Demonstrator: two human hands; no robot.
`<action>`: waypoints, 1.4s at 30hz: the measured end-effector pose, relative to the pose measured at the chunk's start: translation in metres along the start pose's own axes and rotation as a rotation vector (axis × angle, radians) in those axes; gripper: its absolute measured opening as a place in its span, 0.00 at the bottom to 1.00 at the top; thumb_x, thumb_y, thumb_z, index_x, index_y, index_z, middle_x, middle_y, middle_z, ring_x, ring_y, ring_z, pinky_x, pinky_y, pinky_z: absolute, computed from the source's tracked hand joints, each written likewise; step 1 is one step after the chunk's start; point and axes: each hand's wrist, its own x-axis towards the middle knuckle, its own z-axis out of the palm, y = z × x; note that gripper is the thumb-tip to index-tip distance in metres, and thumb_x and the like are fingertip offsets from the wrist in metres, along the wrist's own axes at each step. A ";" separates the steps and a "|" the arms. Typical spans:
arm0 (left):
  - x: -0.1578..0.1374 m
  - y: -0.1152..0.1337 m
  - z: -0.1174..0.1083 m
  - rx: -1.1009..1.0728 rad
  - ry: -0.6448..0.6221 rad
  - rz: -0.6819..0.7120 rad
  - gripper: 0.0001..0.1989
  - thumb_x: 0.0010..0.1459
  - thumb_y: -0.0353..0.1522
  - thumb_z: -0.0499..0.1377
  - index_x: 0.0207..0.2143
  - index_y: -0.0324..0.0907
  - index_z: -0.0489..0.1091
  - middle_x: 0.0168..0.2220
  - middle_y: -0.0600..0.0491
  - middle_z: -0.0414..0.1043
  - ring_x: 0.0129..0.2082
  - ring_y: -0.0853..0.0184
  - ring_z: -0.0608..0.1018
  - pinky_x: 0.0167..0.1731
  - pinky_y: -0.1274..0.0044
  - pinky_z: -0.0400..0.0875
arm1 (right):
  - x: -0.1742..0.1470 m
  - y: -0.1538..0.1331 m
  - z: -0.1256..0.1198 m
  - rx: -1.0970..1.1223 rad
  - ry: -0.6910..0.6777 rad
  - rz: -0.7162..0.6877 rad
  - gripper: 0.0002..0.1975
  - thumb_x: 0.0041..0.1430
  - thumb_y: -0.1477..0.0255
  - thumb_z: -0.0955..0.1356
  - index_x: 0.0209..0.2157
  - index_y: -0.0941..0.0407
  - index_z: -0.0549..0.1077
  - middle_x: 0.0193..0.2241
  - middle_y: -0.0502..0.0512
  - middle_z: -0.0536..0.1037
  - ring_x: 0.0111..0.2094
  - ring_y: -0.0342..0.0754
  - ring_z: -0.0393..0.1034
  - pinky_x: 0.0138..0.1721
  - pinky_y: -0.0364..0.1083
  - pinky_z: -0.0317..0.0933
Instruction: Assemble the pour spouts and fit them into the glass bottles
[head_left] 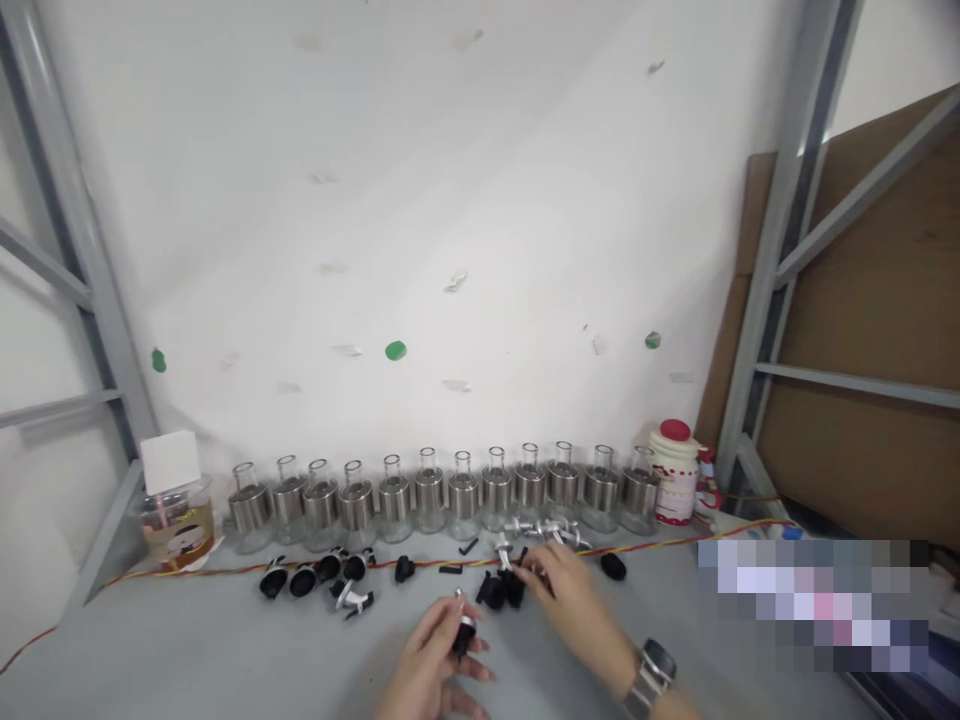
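A smooth grey desk [247, 660] has a plain white wall [510, 200] behind its back edge, dotted with torn tape scraps [455, 282] and small green stickers [396, 351]. Grey metal uprights [772, 250] flank its back corners; flat brown cardboard [862, 300] stands beyond the right one. Soft light casts faint diagonal shading across the wall.

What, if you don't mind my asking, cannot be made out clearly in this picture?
All in the head view:
Full shape of the black-and-silver piece: partly covered by fingers of the left hand.
Whether the right hand grips or only touches the black parts: blurred.
Display of the watch: too blurred to read.
Left forearm: cut off by the bottom edge.
Whatever the pixelated block covers: masked.
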 end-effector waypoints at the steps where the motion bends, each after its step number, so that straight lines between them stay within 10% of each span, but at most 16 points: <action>1: -0.001 0.001 -0.001 -0.023 0.020 0.018 0.26 0.38 0.53 0.60 0.30 0.42 0.64 0.27 0.54 0.68 0.26 0.65 0.76 0.18 0.78 0.67 | 0.002 0.008 -0.004 -0.122 0.033 0.009 0.07 0.56 0.71 0.62 0.30 0.57 0.71 0.33 0.56 0.71 0.37 0.53 0.64 0.39 0.50 0.55; 7: -0.007 0.002 -0.008 -0.042 0.061 0.091 0.30 0.40 0.50 0.62 0.43 0.43 0.64 0.34 0.49 0.71 0.31 0.61 0.77 0.20 0.78 0.68 | -0.001 0.027 -0.010 -0.315 -0.062 -0.019 0.16 0.48 0.83 0.63 0.36 0.51 0.72 0.37 0.55 0.71 0.41 0.54 0.64 0.40 0.50 0.54; 15: -0.008 -0.005 -0.003 0.073 0.029 0.036 0.51 0.43 0.49 0.62 0.60 0.54 0.31 0.34 0.51 0.72 0.29 0.64 0.78 0.11 0.86 0.60 | -0.001 0.025 -0.010 -0.402 -0.110 -0.070 0.13 0.51 0.80 0.63 0.36 0.52 0.72 0.35 0.55 0.73 0.41 0.54 0.64 0.42 0.52 0.52; 42: -0.003 -0.021 0.001 0.048 0.059 -0.073 0.46 0.31 0.53 0.63 0.50 0.42 0.50 0.26 0.55 0.72 0.19 0.68 0.75 0.15 0.84 0.49 | 0.004 0.033 0.013 -0.113 -0.066 -0.039 0.09 0.50 0.80 0.62 0.27 0.56 0.72 0.30 0.54 0.74 0.37 0.52 0.64 0.43 0.50 0.52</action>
